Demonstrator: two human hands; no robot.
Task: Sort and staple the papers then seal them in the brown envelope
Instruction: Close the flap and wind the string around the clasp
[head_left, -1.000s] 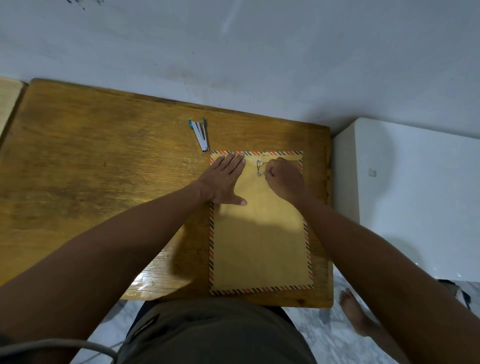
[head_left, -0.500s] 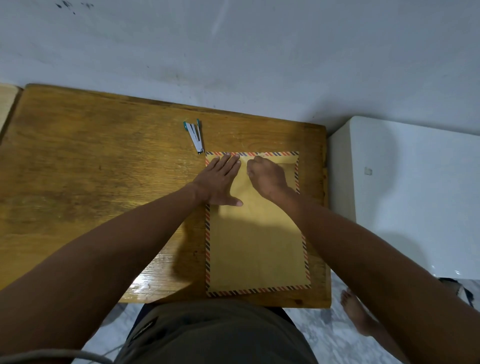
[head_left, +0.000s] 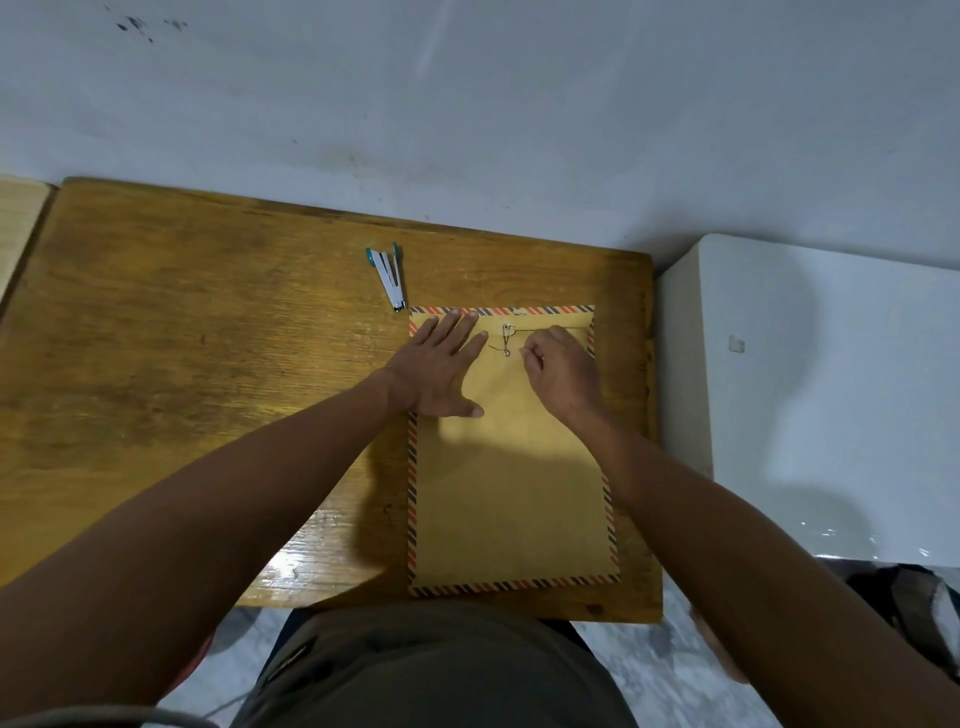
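The brown envelope (head_left: 511, 483), edged with red and blue stripes, lies flat at the right end of the wooden table (head_left: 182, 374), flap folded down at the far end. My left hand (head_left: 441, 366) rests flat with spread fingers on its upper left corner. My right hand (head_left: 563, 371) is closed, pinching the thin closure string (head_left: 530, 330) that runs from the two small round fasteners (head_left: 506, 340) on the flap. A small white and green stapler (head_left: 388, 278) lies on the table just beyond the envelope's left corner. No loose papers are visible.
A white cabinet (head_left: 831, 395) stands against the table's right edge. A grey wall (head_left: 467, 104) runs behind the table. A lighter wooden surface (head_left: 18, 218) adjoins at the far left. Below are my lap and a tiled floor.
My right hand has moved from over the flap's middle to the right, uncovering the fasteners and drawing the string out. The left hand stays flat on the envelope.
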